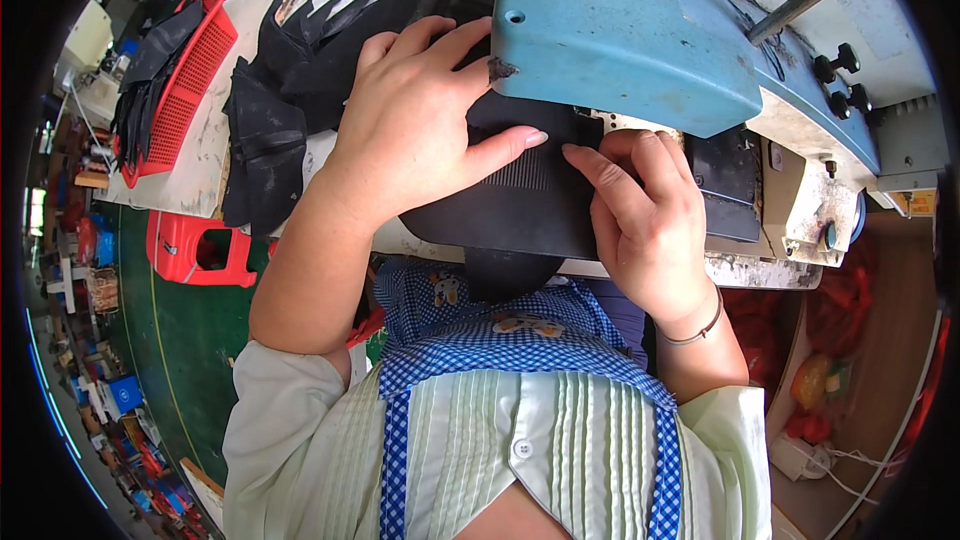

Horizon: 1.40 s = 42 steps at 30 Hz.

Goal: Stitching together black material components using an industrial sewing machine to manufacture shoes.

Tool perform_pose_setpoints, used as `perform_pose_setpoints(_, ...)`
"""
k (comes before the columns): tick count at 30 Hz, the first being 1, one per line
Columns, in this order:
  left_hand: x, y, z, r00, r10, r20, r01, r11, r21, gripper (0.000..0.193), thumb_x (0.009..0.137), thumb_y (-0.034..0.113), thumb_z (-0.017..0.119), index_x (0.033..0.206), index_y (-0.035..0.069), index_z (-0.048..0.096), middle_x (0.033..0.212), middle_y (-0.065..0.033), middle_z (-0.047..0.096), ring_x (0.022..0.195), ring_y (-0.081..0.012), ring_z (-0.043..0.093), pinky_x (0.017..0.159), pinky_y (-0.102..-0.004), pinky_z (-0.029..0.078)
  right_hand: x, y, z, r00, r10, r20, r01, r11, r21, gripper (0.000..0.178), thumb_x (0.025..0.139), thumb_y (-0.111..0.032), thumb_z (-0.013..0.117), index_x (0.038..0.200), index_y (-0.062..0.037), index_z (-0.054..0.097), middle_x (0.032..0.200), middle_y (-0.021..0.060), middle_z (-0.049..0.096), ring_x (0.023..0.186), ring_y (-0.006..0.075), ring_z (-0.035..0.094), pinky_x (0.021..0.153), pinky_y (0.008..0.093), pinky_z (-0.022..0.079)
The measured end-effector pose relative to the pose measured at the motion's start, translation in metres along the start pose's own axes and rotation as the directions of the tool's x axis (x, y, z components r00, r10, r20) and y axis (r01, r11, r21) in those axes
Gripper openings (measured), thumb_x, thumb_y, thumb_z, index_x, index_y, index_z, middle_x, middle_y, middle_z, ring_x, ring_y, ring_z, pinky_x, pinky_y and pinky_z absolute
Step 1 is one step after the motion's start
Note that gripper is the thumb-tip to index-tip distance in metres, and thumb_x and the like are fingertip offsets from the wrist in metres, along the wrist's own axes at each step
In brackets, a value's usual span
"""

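A black material piece (pixel 520 202) with a ribbed patch lies flat on the machine bed under the blue sewing machine head (pixel 620 30). My left hand (pixel 415 120) presses flat on its left part, fingers spread and reaching under the machine head, thumb pointing right. My right hand (pixel 645 215) rests on the piece's right side, fingers bent, fingertips pushing it toward the needle area, which the machine head hides. The two thumbs nearly meet.
A heap of black cut pieces (pixel 290 90) lies on the white table (pixel 205 165) to the left. A red basket (pixel 190 80) with more black pieces stands at the far left. A red stool (pixel 195 250) is on the green floor below.
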<state>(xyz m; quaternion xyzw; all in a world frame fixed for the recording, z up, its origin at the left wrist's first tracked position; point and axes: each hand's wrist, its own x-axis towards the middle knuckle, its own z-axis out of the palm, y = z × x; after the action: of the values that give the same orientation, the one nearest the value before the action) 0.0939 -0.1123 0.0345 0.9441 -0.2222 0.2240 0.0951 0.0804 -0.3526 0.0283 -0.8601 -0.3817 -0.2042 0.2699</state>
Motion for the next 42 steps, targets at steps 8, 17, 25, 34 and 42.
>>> perform_pose_setpoints(8,0.011,-0.009,0.016,0.996,-0.066,-0.052,0.069,0.996,0.064,0.056,0.077,0.052,0.081,0.118,0.013,0.074,0.125,-0.0113,0.07,0.114,-0.0337,0.063,0.091,-0.049,0.046,0.0,0.0,-0.001,1.0,0.009,-0.004,-0.009,1.0,-0.008,0.043,0.07,0.012,0.065,0.109,-0.0021,0.074,0.096,0.0121,0.06,0.087,0.0308,0.062,0.076,0.0405,0.053)
perform_pose_setpoints(17,-0.007,0.006,0.004,0.978,-0.203,-0.05,0.209,0.958,0.199,0.06,0.082,0.052,0.076,0.12,0.005,0.071,0.126,-0.0184,0.068,0.114,-0.0372,0.061,0.091,-0.0506,0.046,-0.002,0.006,0.001,0.995,0.041,-0.095,-0.029,0.992,0.124,0.028,0.076,0.006,0.071,0.103,-0.0007,0.071,0.092,0.0114,0.063,0.083,0.0313,0.064,0.074,0.0397,0.055)
perform_pose_setpoints(25,-0.074,0.066,-0.048,0.991,-0.068,0.114,0.098,0.954,-0.282,0.06,0.086,0.03,0.077,0.134,-0.003,0.061,0.14,-0.0218,0.059,0.127,-0.0379,0.058,0.098,-0.0458,0.045,0.009,-0.012,-0.008,0.986,-0.167,0.005,0.142,0.85,0.507,0.023,0.08,0.007,0.072,0.102,0.0018,0.071,0.098,0.0151,0.067,0.082,0.03,0.067,0.073,0.0361,0.056)
perform_pose_setpoints(34,-0.059,-0.043,-0.014,0.896,-0.438,-0.069,0.331,0.763,-0.555,0.024,0.093,0.007,0.073,0.116,0.001,0.071,0.1,-0.0053,0.069,0.087,-0.0144,0.065,0.076,-0.0273,0.051,0.01,-0.027,0.016,0.959,-0.272,0.08,0.212,0.875,0.435,0.026,0.074,0.005,0.076,0.098,0.0027,0.068,0.105,0.0164,0.063,0.086,0.0319,0.064,0.076,0.0384,0.056)
perform_pose_setpoints(42,-0.086,-0.034,-0.031,0.934,-0.35,0.078,0.29,0.61,-0.738,0.023,0.086,-0.002,0.077,0.108,0.001,0.072,0.09,0.0006,0.066,0.079,-0.0079,0.059,0.074,-0.0243,0.049,0.025,-0.036,0.015,0.962,0.152,0.227,-0.233,0.89,0.392,0.071,0.076,-0.001,0.083,0.141,-0.0004,0.053,0.133,0.0163,0.061,0.069,0.0166,0.064,0.063,0.0304,0.055)
